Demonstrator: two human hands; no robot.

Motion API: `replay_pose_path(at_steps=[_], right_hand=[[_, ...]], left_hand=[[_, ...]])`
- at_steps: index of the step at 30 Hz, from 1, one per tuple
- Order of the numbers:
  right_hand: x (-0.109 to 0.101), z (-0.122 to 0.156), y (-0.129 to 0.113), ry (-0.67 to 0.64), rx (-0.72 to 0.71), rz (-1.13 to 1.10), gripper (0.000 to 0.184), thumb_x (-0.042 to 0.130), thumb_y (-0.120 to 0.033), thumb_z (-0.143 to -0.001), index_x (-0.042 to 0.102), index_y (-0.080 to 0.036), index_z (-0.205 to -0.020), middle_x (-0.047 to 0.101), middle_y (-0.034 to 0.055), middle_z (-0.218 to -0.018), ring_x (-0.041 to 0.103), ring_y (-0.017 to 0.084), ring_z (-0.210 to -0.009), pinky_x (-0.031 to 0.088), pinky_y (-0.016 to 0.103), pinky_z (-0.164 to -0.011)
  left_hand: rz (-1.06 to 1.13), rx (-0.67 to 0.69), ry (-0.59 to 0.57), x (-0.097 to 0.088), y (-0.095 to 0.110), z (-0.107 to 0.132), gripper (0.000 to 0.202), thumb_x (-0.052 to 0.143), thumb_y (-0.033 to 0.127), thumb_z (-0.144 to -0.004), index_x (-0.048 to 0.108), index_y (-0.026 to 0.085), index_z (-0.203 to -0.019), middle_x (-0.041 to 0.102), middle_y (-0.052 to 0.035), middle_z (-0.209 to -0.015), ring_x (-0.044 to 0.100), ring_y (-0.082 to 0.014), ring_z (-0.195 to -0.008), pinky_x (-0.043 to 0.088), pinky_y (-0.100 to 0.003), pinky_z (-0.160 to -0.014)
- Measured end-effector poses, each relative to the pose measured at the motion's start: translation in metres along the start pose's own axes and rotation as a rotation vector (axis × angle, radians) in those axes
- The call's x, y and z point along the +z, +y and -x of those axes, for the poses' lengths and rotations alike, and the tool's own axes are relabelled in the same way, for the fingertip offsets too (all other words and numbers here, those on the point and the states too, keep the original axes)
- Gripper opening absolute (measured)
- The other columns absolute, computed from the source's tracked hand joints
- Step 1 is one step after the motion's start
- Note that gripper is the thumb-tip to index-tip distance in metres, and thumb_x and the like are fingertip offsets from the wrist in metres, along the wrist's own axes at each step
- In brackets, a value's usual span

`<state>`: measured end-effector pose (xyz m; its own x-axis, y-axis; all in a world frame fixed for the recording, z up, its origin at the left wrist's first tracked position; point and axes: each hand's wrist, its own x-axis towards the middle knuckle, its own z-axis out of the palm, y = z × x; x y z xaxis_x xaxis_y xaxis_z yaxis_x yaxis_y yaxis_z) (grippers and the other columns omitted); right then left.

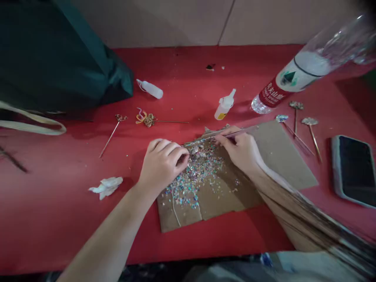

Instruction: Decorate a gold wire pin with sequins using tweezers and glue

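Observation:
My right hand (245, 152) pinches a thin stick (242, 131) over the far edge of a piece of brown cardboard (217, 203). The stick's far end is lost among the glitter. Across the left half of the cardboard spreads a pile of multicoloured glitter flakes (190, 176). My left hand (164, 160) is closed at the pile's left side, its fingers curled and thumb tucked in. Whatever it may hold is hidden. A pale thread or strip (175, 207) lies on the cardboard near its front left corner.
Two small glue bottles (152, 90) (225, 105) are behind the cardboard. Decorated sticks (110, 137) (164, 121) lie at left, several more (311, 137) at right. A crumpled tissue (107, 188), a water bottle (282, 86), a phone (354, 170) and a dark green bag (64, 58) surround the work.

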<state>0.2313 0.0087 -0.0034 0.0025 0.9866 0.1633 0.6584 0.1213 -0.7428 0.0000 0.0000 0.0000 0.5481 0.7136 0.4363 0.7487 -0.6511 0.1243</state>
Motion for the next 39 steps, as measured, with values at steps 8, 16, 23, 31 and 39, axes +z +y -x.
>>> replay_pose_path(at_steps=[8,16,23,31,39], right_hand=[[0.000,0.001,-0.001,0.009,-0.024,-0.076,0.016,0.057,-0.030,-0.085,0.064,-0.019,-0.075,0.066,0.0008,-0.071,0.060,0.014,-0.066,0.043,0.028,-0.064],[0.001,0.002,0.002,0.005,-0.007,-0.102,0.017,0.057,-0.032,-0.085,0.064,-0.018,-0.078,0.066,0.0011,-0.072,0.061,0.014,-0.066,0.044,0.029,-0.063],[0.001,0.002,0.004,0.002,0.007,-0.119,0.018,0.057,-0.032,-0.085,0.065,-0.018,-0.077,0.067,0.0012,-0.072,0.061,0.014,-0.066,0.045,0.030,-0.064],[-0.006,0.008,-0.013,-0.045,0.069,-0.297,0.017,0.055,-0.031,-0.087,0.060,-0.024,-0.072,0.064,0.0007,-0.070,0.060,0.016,-0.068,0.048,0.034,-0.067],[-0.002,0.012,-0.011,-0.081,-0.004,-0.275,0.018,0.057,-0.030,-0.086,0.062,-0.026,-0.069,0.064,-0.0016,-0.068,0.060,0.015,-0.067,0.046,0.032,-0.065]], left_hand=[[-0.003,-0.005,0.013,0.000,0.000,0.001,0.004,0.057,0.025,-0.085,0.059,0.024,-0.082,0.066,0.0039,-0.077,0.055,-0.0159,-0.078,0.036,-0.033,-0.080],[-0.003,-0.009,0.017,0.000,0.001,0.002,0.006,0.056,0.023,-0.086,0.059,0.023,-0.081,0.065,0.0038,-0.074,0.055,-0.0155,-0.077,0.037,-0.033,-0.081],[0.004,-0.009,0.006,0.000,0.000,0.002,0.006,0.056,0.023,-0.086,0.059,0.023,-0.081,0.064,0.0034,-0.074,0.055,-0.0155,-0.078,0.036,-0.034,-0.081],[-0.020,0.003,-0.004,-0.001,0.001,0.002,0.006,0.056,0.024,-0.086,0.059,0.023,-0.080,0.064,0.0029,-0.074,0.054,-0.0159,-0.078,0.036,-0.034,-0.080],[-0.041,0.025,-0.001,0.000,0.001,0.002,0.008,0.056,0.024,-0.086,0.059,0.023,-0.079,0.064,0.0025,-0.073,0.053,-0.0162,-0.077,0.036,-0.034,-0.080]])
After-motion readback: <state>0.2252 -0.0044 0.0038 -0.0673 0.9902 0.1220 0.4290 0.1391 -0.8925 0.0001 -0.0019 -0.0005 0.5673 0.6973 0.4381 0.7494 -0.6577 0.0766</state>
